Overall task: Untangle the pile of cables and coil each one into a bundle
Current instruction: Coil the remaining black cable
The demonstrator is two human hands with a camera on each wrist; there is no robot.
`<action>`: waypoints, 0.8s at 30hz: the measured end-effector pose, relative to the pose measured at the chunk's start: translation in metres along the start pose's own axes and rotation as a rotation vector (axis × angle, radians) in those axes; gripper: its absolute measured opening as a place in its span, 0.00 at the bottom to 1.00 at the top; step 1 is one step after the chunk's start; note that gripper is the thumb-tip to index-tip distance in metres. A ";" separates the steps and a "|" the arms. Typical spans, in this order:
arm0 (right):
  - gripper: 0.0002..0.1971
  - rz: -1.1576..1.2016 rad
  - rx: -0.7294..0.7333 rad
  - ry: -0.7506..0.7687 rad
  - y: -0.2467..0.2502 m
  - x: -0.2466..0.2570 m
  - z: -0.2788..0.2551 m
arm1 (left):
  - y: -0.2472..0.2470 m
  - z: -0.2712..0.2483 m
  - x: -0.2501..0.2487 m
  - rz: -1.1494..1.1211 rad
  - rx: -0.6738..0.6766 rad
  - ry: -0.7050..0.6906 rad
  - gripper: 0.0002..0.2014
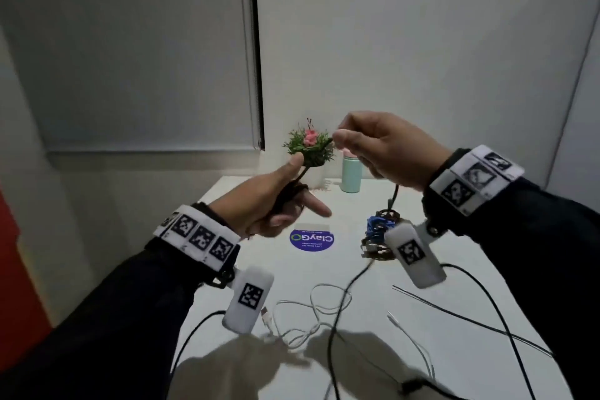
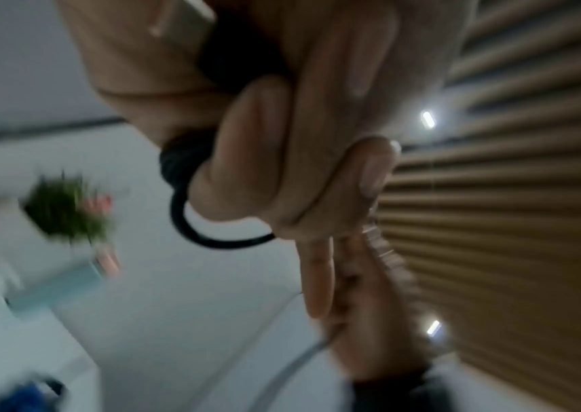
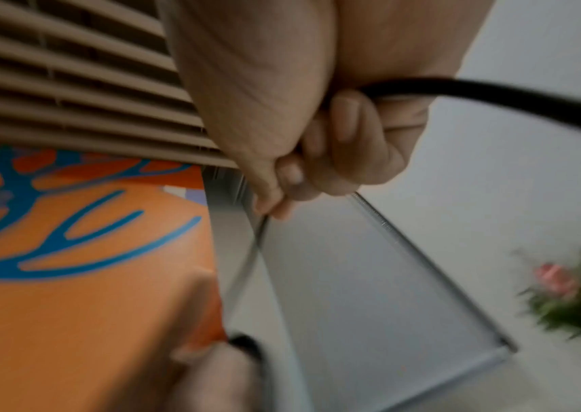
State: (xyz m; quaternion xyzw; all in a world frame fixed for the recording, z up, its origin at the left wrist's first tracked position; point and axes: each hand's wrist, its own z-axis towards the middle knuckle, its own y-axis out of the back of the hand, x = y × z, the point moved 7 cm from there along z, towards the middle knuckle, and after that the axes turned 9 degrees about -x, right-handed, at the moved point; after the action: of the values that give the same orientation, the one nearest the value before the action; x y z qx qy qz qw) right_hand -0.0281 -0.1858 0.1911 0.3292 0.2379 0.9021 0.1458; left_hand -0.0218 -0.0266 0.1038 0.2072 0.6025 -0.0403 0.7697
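Several loose cables sit nearest the camera on the white table: a white USB cable in slack loops with its plug end lying free, and thin black leads running off to the right. None of these is coiled yet, so they read as the remaining queue.

Further in, both hands are raised above the table, working one black cable. Left hand has its fingers curled round a small bundle of turns already wound (left wrist view shows one loop hanging out below the fist), index finger sticking out forward, thumb up. It likely acts as the spool, holding the turns so they don't spring open. Right hand pinches the same cable between thumb and fingertips, just beside the left thumb. The pinch keeps the short span between the hands taut, probably to lay the next turn. The rest of the cable drops from under the right palm toward the table.

Just beyond the hands on the table is a knot of blue and dark wires, partly hidden by the wrist camera pod (can't tell if it's a finished bundle or leftover tangle). Near it is a round purple sticker.

Farthest back, by the wall: a mint green bottle and a small potted plant with pink flowers, well clear of the work.
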 end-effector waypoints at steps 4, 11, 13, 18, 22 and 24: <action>0.15 -0.075 0.106 -0.110 -0.041 -0.034 -0.015 | -0.011 -0.007 -0.043 -0.566 0.135 -0.176 0.25; 0.11 0.224 0.351 -0.180 -0.070 -0.010 -0.036 | 0.031 0.008 -0.042 -0.071 -0.570 -0.334 0.11; 0.12 0.118 0.253 -0.095 -0.037 -0.002 -0.018 | 0.012 0.009 -0.026 0.212 -0.334 -0.225 0.23; 0.15 0.007 0.178 -0.132 -0.039 -0.018 -0.019 | -0.015 0.002 -0.028 -0.364 0.132 -0.034 0.23; 0.05 -0.247 0.536 -0.153 -0.095 -0.030 -0.073 | 0.018 0.008 -0.057 -0.917 -0.115 -0.226 0.19; 0.05 -0.354 0.657 -0.010 -0.108 -0.017 -0.091 | 0.038 0.013 -0.060 -0.841 -0.332 -0.337 0.17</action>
State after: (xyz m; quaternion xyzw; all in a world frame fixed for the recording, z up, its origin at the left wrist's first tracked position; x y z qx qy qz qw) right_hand -0.0643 -0.1323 0.0644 0.3166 0.5671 0.7370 0.1873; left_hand -0.0141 -0.0076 0.1731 -0.1893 0.4991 -0.2842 0.7964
